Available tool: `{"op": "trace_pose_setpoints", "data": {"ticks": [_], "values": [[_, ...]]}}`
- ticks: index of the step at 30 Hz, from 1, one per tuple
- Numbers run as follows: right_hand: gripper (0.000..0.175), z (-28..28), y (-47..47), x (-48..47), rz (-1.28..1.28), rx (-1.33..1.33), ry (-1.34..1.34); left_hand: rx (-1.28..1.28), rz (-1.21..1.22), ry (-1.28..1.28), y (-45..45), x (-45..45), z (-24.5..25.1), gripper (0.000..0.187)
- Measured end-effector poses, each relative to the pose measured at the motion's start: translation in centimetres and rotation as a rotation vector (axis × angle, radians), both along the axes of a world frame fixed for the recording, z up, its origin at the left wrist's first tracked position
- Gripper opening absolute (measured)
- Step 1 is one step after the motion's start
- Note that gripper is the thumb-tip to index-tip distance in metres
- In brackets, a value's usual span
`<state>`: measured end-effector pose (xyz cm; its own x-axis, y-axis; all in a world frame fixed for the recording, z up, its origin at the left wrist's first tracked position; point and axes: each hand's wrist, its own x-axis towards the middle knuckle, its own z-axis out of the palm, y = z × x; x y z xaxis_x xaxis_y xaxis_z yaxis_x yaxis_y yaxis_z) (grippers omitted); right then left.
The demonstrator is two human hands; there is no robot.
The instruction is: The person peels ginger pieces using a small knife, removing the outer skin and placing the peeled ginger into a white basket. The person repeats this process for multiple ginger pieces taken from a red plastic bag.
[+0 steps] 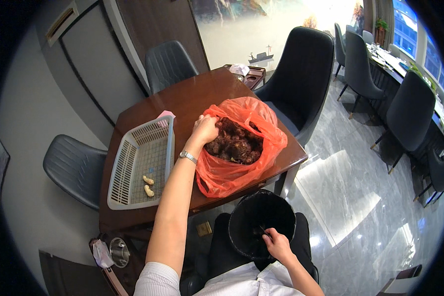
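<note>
A red plastic bag (225, 181) lies open on the wooden table, filled with dark brown, hairy root vegetables (240, 144). My left hand (205, 129) is at the bag's left side, its fingertips in among the roots; whether it grips one cannot be told. Over a black-lined bin (236, 236) between my knees, my right hand (277, 242) is closed on a small dark tool, perhaps a knife or peeler. Two pale peeled pieces (148, 190) lie in a grey plastic basket (171, 148) left of my left forearm.
Pink paper (166, 114) sticks out behind the basket. Dark chairs (299, 66) stand around the wooden table (192, 88). A metal bowl (119, 252) sits on a side tray at the lower left. At the right, a long set table (392, 66) has more chairs.
</note>
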<state>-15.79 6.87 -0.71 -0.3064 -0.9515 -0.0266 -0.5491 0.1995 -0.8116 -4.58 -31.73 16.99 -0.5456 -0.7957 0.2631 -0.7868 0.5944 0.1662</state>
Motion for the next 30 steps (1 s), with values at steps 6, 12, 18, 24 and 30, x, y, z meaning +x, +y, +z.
{"op": "trace_pose_setpoints", "data": {"ticks": [6, 12, 18, 24, 30], "values": [[0.022, -0.3, -0.1, 0.2, 0.004, 0.016, 0.007, 0.062, 0.108, -0.008, 0.4, -0.3, 0.4, 0.034], [0.023, -0.4, -0.1, 0.0, 0.012, 0.01, -0.009, 0.506, -0.143, 0.937, 0.9, 0.7, 0.2, 0.026], [0.023, -0.4, -0.3, 0.0, 0.004, 0.052, -0.035, 0.711, -0.27, 1.204, 0.5, 1.9, 1.6, 0.022], [0.023, -0.5, -0.3, 0.0, 0.012, 0.056, -0.035, 0.91, -0.351, 1.315, 0.7, 2.4, 2.9, 0.024], [0.023, -1.0, -0.2, 0.0, 0.009, 0.032, -0.046, 0.983, -0.374, 1.306, 1.4, 2.4, 3.0, 0.021]]}}
